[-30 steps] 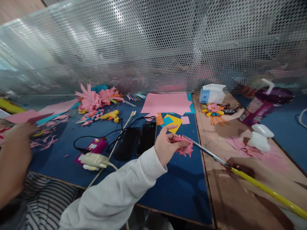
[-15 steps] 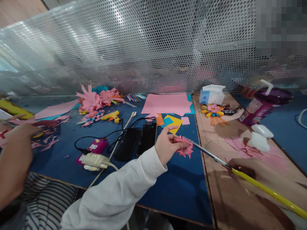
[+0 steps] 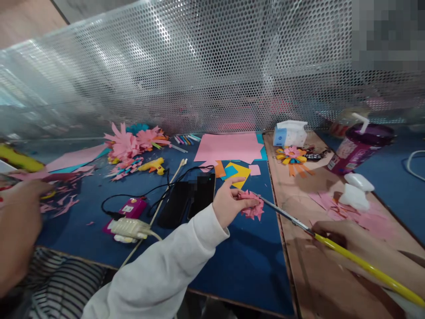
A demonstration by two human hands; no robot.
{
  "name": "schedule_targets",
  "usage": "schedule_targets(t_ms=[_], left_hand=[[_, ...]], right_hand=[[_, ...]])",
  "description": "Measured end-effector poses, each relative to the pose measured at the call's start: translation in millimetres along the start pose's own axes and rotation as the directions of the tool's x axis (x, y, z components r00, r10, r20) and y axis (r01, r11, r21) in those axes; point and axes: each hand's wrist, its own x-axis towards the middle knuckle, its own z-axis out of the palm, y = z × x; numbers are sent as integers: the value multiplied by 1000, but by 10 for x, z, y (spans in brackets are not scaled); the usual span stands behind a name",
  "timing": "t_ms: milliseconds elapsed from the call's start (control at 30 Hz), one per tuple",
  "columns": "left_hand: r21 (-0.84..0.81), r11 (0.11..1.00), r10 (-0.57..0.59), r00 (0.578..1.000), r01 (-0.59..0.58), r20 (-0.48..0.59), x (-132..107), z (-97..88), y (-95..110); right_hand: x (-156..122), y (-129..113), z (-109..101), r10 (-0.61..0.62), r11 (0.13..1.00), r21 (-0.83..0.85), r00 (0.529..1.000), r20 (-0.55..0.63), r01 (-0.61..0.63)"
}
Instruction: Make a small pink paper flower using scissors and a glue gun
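My left hand (image 3: 227, 203), in a light grey sleeve, pinches a pink paper flower (image 3: 251, 206) with pointed, crinkled petals above the blue tabletop. From the right, my right hand (image 3: 345, 241) grips a slim tool (image 3: 352, 257) with a narrow metal front and a long yellow handle. Its thin tip touches or overlaps the flower's upper right edge; I cannot tell which. Fingers of the right hand are partly hidden behind the tool. Beyond the left hand lie a yellow paper square (image 3: 244, 176) and two dark phones (image 3: 202, 195).
A co-worker's hand (image 3: 23, 199) is among pink scraps at left. Nearby are paper flowers (image 3: 124, 144), a yellow glue gun (image 3: 153, 166), a purple power block (image 3: 131, 208) with cables, and pink sheets (image 3: 227, 148). At right stand a tissue pack (image 3: 289, 133) and purple cup (image 3: 357, 148).
The view has shifted slightly. Both hands keep their grips, with the tool's tip still at the flower's edge. The co-worker's hand at left has moved a little.
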Motion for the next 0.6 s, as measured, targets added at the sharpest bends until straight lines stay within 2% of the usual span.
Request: schedule_targets(t_ms=[300, 467, 600], left_hand=[[-62, 997, -39, 999, 38, -9, 13, 1, -21], [-42, 999, -27, 1000, 27, -7, 15, -5, -29], [-30, 999, -39, 999, 38, -3, 21, -9, -28]], right_hand=[[-11, -10, 23, -4, 1000, 3, 1000, -23, 4], [-7, 8, 17, -38, 999, -29, 998, -49, 37], [-25, -32, 14, -25, 1000, 6, 999, -40, 25]])
